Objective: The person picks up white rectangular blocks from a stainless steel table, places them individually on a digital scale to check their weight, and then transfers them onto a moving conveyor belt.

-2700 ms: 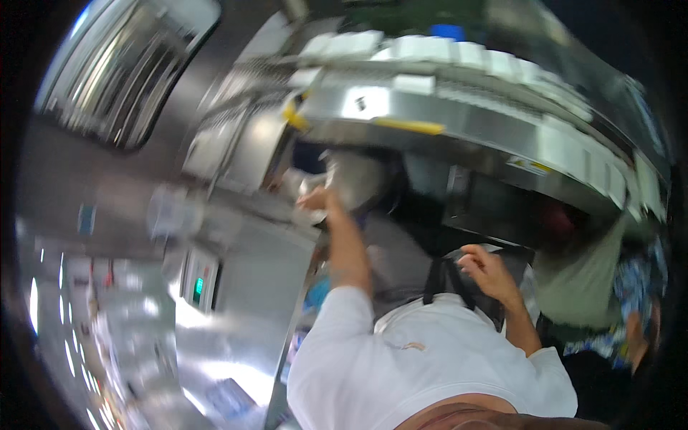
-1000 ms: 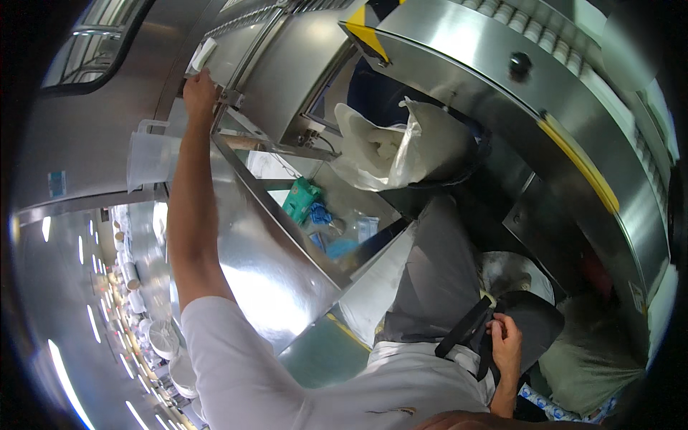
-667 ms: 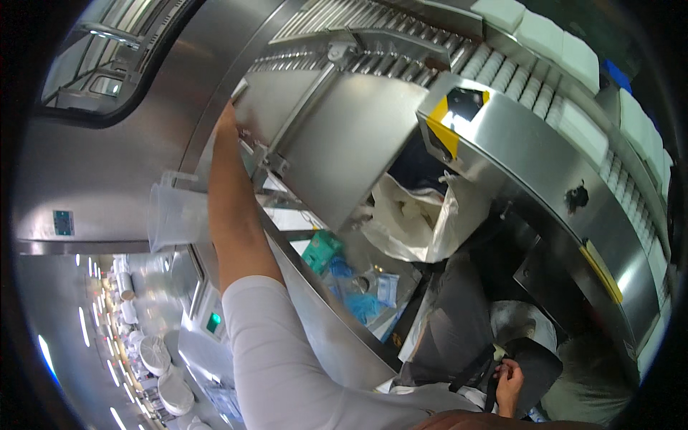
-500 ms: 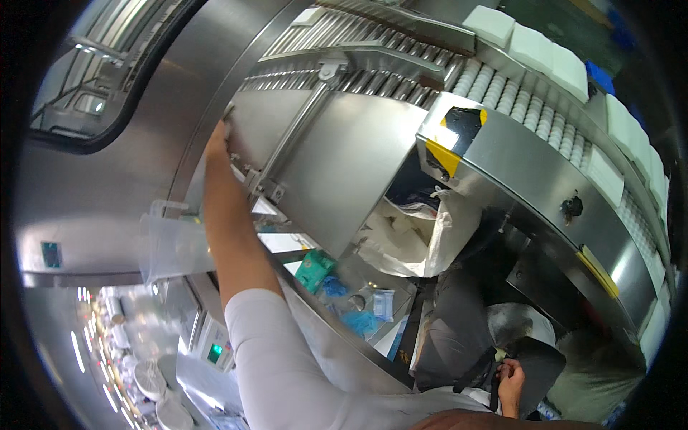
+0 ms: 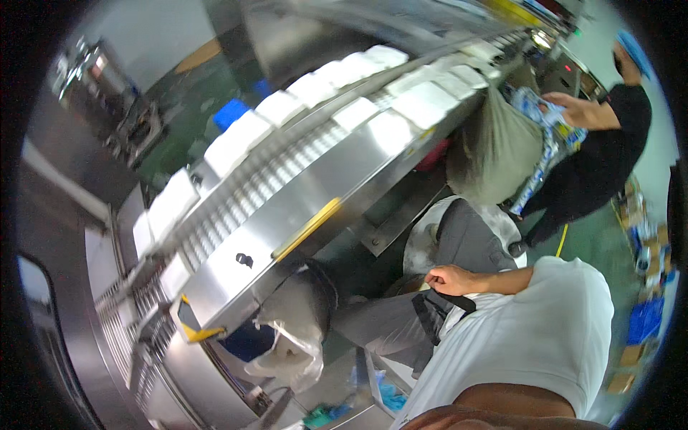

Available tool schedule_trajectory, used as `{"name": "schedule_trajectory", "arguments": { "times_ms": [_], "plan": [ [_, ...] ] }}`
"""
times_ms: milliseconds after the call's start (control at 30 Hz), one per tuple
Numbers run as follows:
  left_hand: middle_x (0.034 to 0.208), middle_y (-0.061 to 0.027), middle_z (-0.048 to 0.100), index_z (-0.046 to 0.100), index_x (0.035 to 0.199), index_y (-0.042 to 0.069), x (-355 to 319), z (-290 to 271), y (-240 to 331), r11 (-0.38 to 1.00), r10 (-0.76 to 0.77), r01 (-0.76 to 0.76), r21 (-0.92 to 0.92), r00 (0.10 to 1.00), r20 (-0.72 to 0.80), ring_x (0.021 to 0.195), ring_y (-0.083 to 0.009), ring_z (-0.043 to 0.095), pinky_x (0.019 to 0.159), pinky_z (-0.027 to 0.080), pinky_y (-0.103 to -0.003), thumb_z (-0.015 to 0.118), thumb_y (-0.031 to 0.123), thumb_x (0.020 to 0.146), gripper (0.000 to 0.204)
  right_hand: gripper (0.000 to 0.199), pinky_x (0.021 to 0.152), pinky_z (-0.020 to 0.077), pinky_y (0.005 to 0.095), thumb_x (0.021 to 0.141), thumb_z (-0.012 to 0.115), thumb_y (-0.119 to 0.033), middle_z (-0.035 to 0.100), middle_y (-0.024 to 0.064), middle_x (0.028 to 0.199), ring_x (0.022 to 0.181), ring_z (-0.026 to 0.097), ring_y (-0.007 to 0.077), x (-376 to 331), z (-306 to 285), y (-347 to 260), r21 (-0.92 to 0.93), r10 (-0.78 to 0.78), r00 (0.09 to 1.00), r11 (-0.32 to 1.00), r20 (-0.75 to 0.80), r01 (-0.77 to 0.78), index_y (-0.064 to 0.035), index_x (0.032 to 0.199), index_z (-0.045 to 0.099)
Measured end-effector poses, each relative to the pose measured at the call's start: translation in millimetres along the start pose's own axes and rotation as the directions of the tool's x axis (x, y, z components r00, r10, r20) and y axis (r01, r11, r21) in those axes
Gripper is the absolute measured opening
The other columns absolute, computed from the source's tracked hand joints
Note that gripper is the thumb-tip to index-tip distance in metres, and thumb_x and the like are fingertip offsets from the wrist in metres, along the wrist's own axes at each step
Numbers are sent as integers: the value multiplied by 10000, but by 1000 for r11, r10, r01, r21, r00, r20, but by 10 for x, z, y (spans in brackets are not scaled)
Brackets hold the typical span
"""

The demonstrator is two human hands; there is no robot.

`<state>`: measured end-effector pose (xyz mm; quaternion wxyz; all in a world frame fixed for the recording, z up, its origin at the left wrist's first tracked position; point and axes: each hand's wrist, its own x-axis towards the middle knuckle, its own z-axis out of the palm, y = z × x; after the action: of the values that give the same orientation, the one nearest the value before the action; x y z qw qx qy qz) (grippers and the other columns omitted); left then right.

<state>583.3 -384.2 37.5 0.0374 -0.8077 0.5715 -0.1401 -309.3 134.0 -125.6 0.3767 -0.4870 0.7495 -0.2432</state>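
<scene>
My right hand is at my waist, over the lap of my grey trousers. Its fingers are curled closed around a black strap that lies against my white shirt. Motion blur softens the fingertips. My left hand is out of the picture. Ahead of me a curved conveyor with white rollers carries several white rectangular blocks; more white blocks stand along its far rail. Neither of my hands touches them.
A white sack hangs open under the conveyor's near end. Blue and green crumpled plastic lies low beside my legs. At the right, a co-worker in black holds blue-and-white wrapping next to a large beige sack.
My view has swung to the right along the conveyor. My left arm, stretched toward the steel machine before, has left the picture. My right hand stays at my waist.
</scene>
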Motion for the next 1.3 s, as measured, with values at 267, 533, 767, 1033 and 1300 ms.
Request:
{"name": "schedule_trajectory", "arguments": {
  "times_ms": [267, 533, 767, 1033, 1300],
  "plan": [
    [1365, -181, 658, 599, 1439, 33, -1156, -773, 182, 643, 623, -592, 485, 773, 118, 1331, -292, 556, 1129, 418, -414, 639, 469, 954, 653, 244, 794, 574, 393, 964, 642, -177, 729, 126, 1000, 901, 729, 257, -113, -174, 13, 161, -72, 997, 985, 24, 68, -20, 1151, 656],
    [1404, -127, 608, 612, 1417, 12, -2841, -1977, 2272, -123, 16, 212, -970, 977, 211, 1256, -226, 598, 1023, 527, -359, 599, 244, 1066, 421, 296, 805, 562, 352, 998, 689, -232, 700, 99, 1042, 882, 686, 194, 147, -549, -514, 330, -520, 844, 826, 135, 456, -35, 1206, 615],
    [1222, -82, 616, 501, 1393, 19, -5051, -3156, 4463, -156, 546, -95, -983, 821, -166, 1099, -174, 645, 923, 562, -312, 821, -6, 805, 670, 1007, 1148, 423, 393, 840, 873, -414, 492, 151, 1485, 1382, 500, 244, 237, -1283, -1796, 746, -710, 703, 447, -39, 493, -15, 1578, 316],
    [1244, -96, 628, 405, 1435, 40, -5832, -3654, 4929, -354, 715, 53, -934, 659, -234, 1166, -182, 630, 994, 549, -336, 861, -71, 757, 824, 491, 1020, 530, 356, 884, 816, -57, 560, 129, 1286, 1193, 617, 230, -355, -1668, -1850, 590, -684, 608, 314, -403, 744, 27, 1305, 578],
    [1189, -56, 652, 589, 1289, 35, -5840, -3392, 5054, -341, 808, 320, -884, 580, -102, 1078, -135, 641, 932, 544, -298, 810, 13, 872, 472, 437, 875, 557, 345, 941, 782, -168, 667, 151, 1182, 1033, 685, 263, -503, -2057, -1664, 219, -694, 671, 635, -261, 741, -1, 1312, 625]
  ]
}}
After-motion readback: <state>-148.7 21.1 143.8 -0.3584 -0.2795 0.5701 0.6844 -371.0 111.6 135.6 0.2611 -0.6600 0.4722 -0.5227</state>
